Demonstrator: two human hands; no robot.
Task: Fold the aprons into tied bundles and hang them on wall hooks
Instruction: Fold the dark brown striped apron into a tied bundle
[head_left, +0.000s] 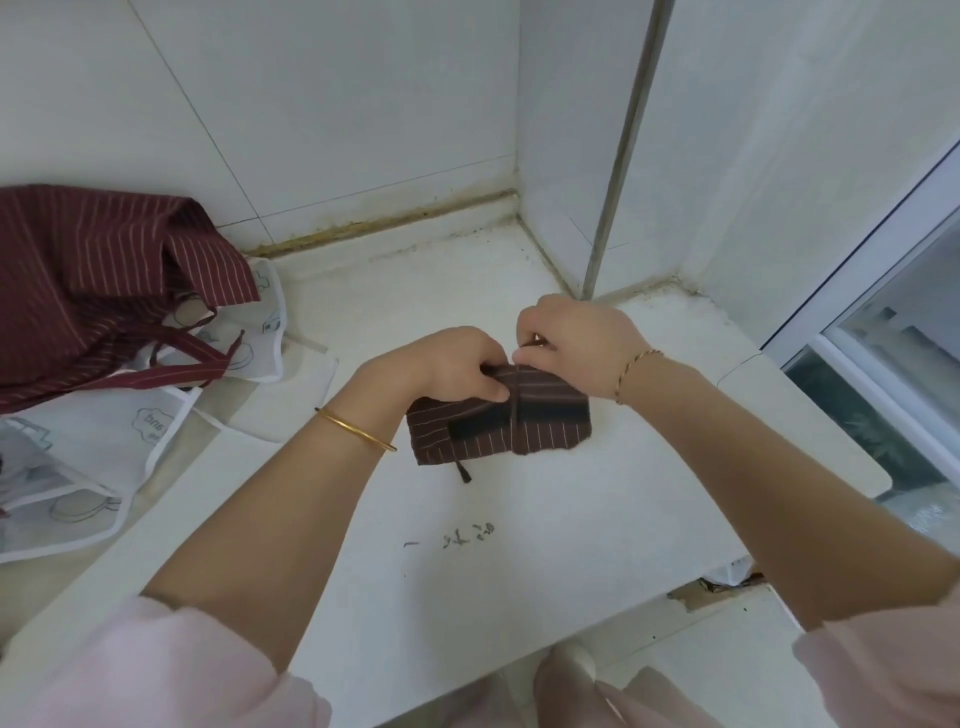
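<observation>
Both hands meet over the folded brown striped apron bundle (545, 423) on the worktop (519, 561) — the left hand (447, 366) grips its upper edge, the right hand (576, 338) pinches the tie strap (514, 410) wound round it. Well left of them lies a maroon apron (93, 280) on white printed aprons (104, 467).

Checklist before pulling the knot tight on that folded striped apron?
1. Left hand grips the folded apron bundle: ok.
2. Right hand pinches the tie strap at the top edge: ok.
3. Strap runs across the bundle's middle: ok.
4. Knot formed: cannot tell, fingers hide it.
5. Loose strap end tucked in: not ok, it pokes out below the bundle.
6. Wall hook located: cannot tell, none in view.
</observation>
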